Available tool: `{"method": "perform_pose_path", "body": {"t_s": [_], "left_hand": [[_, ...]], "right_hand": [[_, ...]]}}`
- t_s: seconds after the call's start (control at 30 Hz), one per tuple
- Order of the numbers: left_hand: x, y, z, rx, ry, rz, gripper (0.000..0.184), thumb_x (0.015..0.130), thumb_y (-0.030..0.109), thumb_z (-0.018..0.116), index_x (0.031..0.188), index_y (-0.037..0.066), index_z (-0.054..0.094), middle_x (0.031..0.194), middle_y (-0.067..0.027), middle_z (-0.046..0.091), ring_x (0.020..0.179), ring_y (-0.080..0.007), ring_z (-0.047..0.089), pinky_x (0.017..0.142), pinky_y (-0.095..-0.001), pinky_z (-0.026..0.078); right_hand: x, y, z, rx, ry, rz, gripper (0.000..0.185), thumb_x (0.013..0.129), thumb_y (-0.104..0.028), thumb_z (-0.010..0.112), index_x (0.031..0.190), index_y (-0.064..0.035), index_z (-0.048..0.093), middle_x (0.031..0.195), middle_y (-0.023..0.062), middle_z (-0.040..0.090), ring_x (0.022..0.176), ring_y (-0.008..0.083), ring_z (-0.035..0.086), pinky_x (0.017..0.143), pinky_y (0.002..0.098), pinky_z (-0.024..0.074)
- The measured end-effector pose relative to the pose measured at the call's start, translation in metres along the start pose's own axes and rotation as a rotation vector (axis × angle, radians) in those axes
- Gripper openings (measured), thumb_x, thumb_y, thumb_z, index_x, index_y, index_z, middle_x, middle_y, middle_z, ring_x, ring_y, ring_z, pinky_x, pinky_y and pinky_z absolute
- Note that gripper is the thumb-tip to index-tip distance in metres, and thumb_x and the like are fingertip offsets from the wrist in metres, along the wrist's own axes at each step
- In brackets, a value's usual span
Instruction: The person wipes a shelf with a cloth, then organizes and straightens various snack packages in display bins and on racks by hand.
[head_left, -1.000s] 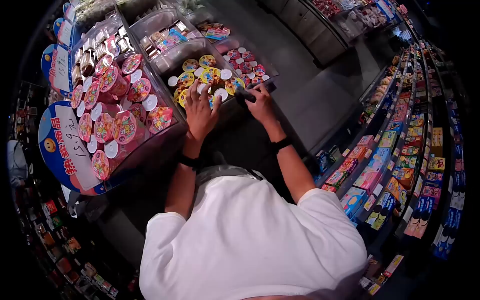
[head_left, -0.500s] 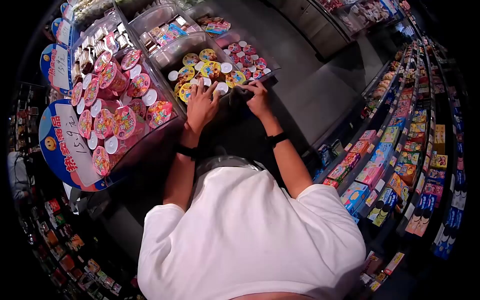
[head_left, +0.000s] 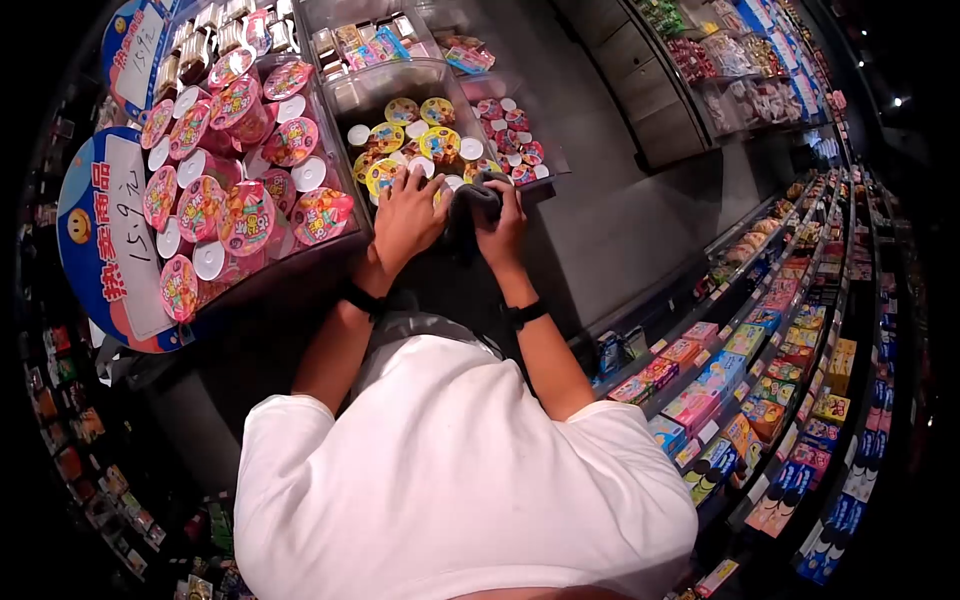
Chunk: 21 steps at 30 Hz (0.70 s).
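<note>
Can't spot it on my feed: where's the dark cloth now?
In the head view, the dark cloth is in the right hand, just right of the left hand, near the yellow-lidded cups.

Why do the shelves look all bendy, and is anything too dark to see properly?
In the head view, the wide lens seems to bend the shelves on the right; in the head view, the dark cloth-like thing in the right hand partly blends into the shadow.

Price sign L of L cup bin; ctr cup bin adj. R. L hand at its nr edge, R hand just R. Shelving far R.
</note>
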<state>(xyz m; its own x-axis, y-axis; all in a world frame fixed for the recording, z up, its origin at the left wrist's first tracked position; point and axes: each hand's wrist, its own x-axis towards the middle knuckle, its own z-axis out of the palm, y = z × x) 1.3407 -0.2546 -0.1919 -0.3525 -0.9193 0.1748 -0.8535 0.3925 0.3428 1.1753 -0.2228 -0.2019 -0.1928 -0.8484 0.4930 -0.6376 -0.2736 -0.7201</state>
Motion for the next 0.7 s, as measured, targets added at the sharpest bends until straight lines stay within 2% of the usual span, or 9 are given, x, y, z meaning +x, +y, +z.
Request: {"method": "perform_pose_path", "body": {"t_s": [0.07,0.17,0.27,0.33,0.4,0.47,0.53,0.6,0.7], "left_hand": [[0.002,-0.001,0.004,-0.070,-0.028,-0.052,0.042,0.095,0.036,0.048,0.127,0.011,0.057,0.135,-0.0159,0.050,0.128,-0.0349,0.043,0.102,-0.0535,0.035],[0.011,-0.001,0.007,-0.003,0.034,-0.088,0.048,0.092,0.038,0.053,0.130,0.009,0.052,0.138,-0.0159,0.047,0.128,-0.0360,0.042,0.105,-0.0606,0.026],[0.036,0.005,-0.001,-0.039,0.061,-0.092,0.057,0.087,0.037,0.060,0.134,0.007,0.046,0.140,-0.0196,0.044,0.128,-0.0381,0.042,0.105,-0.0593,0.027],[0.061,0.002,0.005,-0.084,-0.007,-0.175,0.068,0.082,0.039,0.065,0.138,0.008,0.042,0.142,-0.0216,0.042,0.128,-0.0419,0.042,0.104,-0.0594,0.031],[0.079,-0.006,0.025,-0.102,0.064,-0.201,0.070,0.078,0.034,0.068,0.138,0.008,0.040,0.137,-0.0225,0.045,0.126,-0.0432,0.043,0.097,-0.0625,0.036],[0.092,-0.008,0.022,-0.138,-0.096,-0.240,0.075,0.076,0.034,0.072,0.139,0.010,0.038,0.130,-0.0220,0.049,0.120,-0.0442,0.048,0.091,-0.0644,0.040],[0.101,-0.013,0.028,-0.191,-0.285,-0.306,0.076,0.075,0.033,0.073,0.138,0.008,0.038,0.124,-0.0242,0.052,0.108,-0.0456,0.057,0.085,-0.0598,0.046],[0.099,-0.012,0.030,-0.261,-0.230,-0.275,0.073,0.073,0.032,0.076,0.130,0.005,0.040,0.115,-0.0294,0.054,0.094,-0.0488,0.060,0.077,-0.0535,0.050],[0.091,-0.011,0.026,-0.229,-0.179,-0.213,0.069,0.070,0.024,0.076,0.127,0.005,0.042,0.106,-0.0270,0.056,0.092,-0.0459,0.060,0.076,-0.0524,0.050]], "right_hand": [[0.000,0.018,0.008,0.038,0.040,-0.009,0.032,0.079,-0.008,0.072,0.106,-0.0055,0.057,0.100,0.0137,0.062,0.097,0.0366,0.059,0.080,0.0424,0.0484],[-0.002,0.037,0.013,0.091,0.070,0.104,0.027,0.083,-0.004,0.067,0.107,-0.0020,0.055,0.101,0.0145,0.061,0.096,0.0279,0.061,0.085,0.0360,0.0469],[-0.005,0.072,0.012,0.120,0.147,0.163,0.032,0.081,-0.006,0.067,0.108,-0.0019,0.051,0.103,0.0142,0.056,0.101,0.0271,0.055,0.090,0.0364,0.0428],[0.001,0.091,0.016,0.040,0.259,0.135,0.032,0.080,-0.008,0.069,0.107,-0.0017,0.052,0.101,0.0147,0.056,0.099,0.0302,0.055,0.090,0.0383,0.0432],[0.003,0.092,0.009,-0.110,0.295,0.292,0.032,0.081,-0.013,0.070,0.106,-0.0011,0.053,0.102,0.0184,0.055,0.101,0.0365,0.054,0.090,0.0430,0.0432],[0.001,0.118,0.014,-0.053,0.223,0.410,0.032,0.081,-0.012,0.070,0.106,-0.0013,0.053,0.100,0.0185,0.057,0.098,0.0340,0.056,0.087,0.0415,0.0446],[-0.006,0.148,0.022,-0.052,0.157,0.477,0.032,0.084,-0.012,0.068,0.108,-0.0006,0.051,0.101,0.0182,0.057,0.096,0.0361,0.057,0.084,0.0420,0.0451],[-0.012,0.153,0.024,0.196,0.124,0.491,0.032,0.084,-0.014,0.069,0.108,-0.0001,0.053,0.099,0.0164,0.062,0.095,0.0321,0.061,0.083,0.0383,0.0468],[-0.013,0.153,0.020,0.328,0.074,0.536,0.032,0.088,-0.011,0.066,0.116,-0.0020,0.055,0.107,0.0136,0.063,0.101,0.0249,0.061,0.087,0.0339,0.0457]]}}
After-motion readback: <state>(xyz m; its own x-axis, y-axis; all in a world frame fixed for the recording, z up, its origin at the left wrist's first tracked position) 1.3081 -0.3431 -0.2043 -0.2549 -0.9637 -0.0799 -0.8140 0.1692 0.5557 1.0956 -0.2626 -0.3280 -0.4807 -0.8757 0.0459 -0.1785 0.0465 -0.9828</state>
